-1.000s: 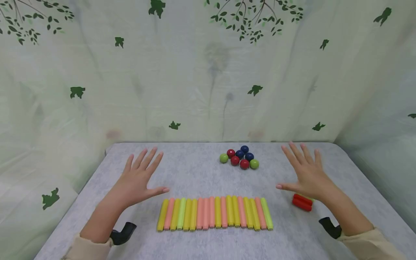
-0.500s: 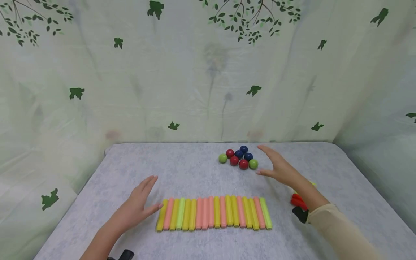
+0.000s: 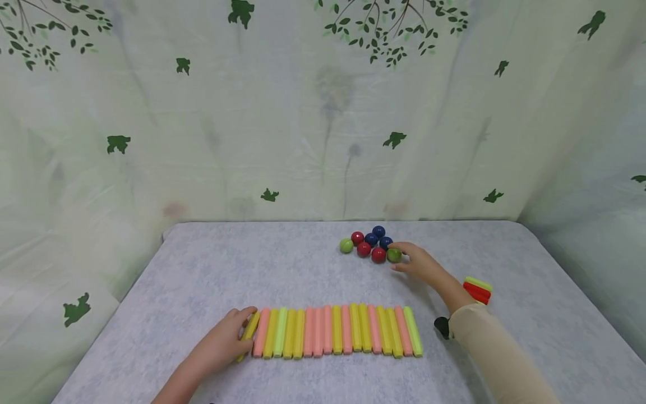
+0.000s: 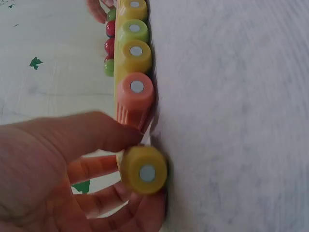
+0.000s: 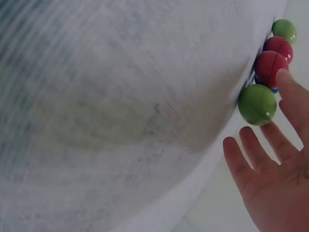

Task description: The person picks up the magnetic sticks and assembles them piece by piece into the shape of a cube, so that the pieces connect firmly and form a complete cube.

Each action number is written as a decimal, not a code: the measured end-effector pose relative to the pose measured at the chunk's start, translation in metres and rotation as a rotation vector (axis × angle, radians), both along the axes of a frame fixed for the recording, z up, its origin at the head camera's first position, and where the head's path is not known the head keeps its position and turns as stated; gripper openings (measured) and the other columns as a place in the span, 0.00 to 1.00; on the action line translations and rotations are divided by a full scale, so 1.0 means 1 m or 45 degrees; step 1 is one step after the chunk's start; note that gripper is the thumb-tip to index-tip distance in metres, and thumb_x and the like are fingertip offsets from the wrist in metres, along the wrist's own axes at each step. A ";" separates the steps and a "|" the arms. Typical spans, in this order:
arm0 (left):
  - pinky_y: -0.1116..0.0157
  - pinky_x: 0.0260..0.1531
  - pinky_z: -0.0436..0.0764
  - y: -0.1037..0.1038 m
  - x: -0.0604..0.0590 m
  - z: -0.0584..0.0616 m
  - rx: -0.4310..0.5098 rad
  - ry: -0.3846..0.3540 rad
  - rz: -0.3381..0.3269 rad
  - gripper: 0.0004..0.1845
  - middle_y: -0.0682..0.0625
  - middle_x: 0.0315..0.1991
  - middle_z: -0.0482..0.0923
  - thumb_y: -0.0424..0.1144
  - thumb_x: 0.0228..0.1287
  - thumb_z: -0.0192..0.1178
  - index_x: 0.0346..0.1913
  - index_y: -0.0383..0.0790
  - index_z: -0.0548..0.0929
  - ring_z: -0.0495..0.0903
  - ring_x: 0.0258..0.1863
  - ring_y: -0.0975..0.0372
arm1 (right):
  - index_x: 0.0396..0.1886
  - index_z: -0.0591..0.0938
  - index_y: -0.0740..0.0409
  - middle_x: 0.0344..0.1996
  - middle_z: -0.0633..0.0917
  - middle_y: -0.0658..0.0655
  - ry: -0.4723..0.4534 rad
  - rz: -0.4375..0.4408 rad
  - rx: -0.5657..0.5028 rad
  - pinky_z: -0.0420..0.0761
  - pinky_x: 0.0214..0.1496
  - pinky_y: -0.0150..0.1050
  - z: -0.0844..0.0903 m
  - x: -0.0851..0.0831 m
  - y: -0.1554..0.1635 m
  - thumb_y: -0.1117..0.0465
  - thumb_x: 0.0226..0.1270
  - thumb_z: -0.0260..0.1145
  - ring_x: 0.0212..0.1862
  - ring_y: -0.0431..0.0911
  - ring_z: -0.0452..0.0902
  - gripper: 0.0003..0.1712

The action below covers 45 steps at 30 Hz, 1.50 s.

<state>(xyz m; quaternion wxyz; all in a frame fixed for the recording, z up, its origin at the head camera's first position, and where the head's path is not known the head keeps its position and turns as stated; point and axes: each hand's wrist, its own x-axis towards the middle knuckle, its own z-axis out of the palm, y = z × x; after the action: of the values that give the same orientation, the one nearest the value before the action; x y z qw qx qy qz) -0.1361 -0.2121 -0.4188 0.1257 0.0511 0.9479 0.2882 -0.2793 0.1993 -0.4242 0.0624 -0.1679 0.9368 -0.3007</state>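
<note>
At the left end of a row of yellow, pink and light-green sticks (image 3: pixel 333 331) near the table's front edge, the left hand (image 3: pixel 222 345) pinches the outermost yellow stick (image 3: pixel 248 331) between thumb and curled fingers, lifting its end slightly away from the pink neighbour (image 4: pixel 135 96). Farther back, the right hand (image 3: pixel 421 264) reaches a cluster of red, blue and green balls (image 3: pixel 370 245), its spread fingers around the nearest green ball (image 3: pixel 394 255). Red and green pieces (image 3: pixel 476 289) lie stacked on the grey table (image 3: pixel 303 269) to the right.
</note>
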 end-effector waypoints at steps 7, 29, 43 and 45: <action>0.63 0.22 0.72 0.008 -0.003 0.007 -0.138 0.097 0.058 0.26 0.46 0.33 0.74 0.31 0.51 0.59 0.57 0.34 0.70 0.71 0.27 0.60 | 0.54 0.74 0.62 0.47 0.77 0.61 -0.017 -0.101 0.055 0.72 0.48 0.47 -0.001 0.001 -0.003 0.65 0.57 0.65 0.45 0.53 0.72 0.23; 0.71 0.33 0.76 0.074 -0.013 0.036 0.332 0.755 -0.266 0.24 0.53 0.43 0.75 0.28 0.52 0.64 0.55 0.41 0.75 0.74 0.34 0.66 | 0.52 0.71 0.64 0.46 0.76 0.59 -0.062 0.316 -0.810 0.76 0.45 0.35 0.073 0.082 -0.090 0.68 0.59 0.62 0.47 0.51 0.74 0.20; 0.71 0.32 0.76 0.091 -0.015 0.036 0.342 0.780 -0.330 0.25 0.54 0.40 0.75 0.28 0.52 0.64 0.55 0.40 0.74 0.73 0.36 0.66 | 0.57 0.69 0.56 0.51 0.74 0.55 0.047 0.322 -0.696 0.73 0.51 0.40 0.061 0.090 -0.088 0.58 0.58 0.65 0.50 0.48 0.73 0.28; 0.72 0.33 0.76 0.090 -0.015 0.036 0.343 0.778 -0.305 0.27 0.54 0.40 0.74 0.28 0.52 0.64 0.57 0.41 0.72 0.72 0.36 0.67 | 0.58 0.69 0.53 0.52 0.74 0.53 0.082 0.245 -0.651 0.73 0.51 0.41 0.059 0.093 -0.077 0.55 0.56 0.66 0.51 0.48 0.72 0.30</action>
<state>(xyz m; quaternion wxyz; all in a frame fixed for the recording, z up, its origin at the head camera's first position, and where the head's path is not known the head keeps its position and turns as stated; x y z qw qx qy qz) -0.1512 -0.1216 -0.3828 -0.1386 0.2617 0.8826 0.3651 -0.1859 0.1221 -0.3648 0.0165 -0.2760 0.8116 -0.5146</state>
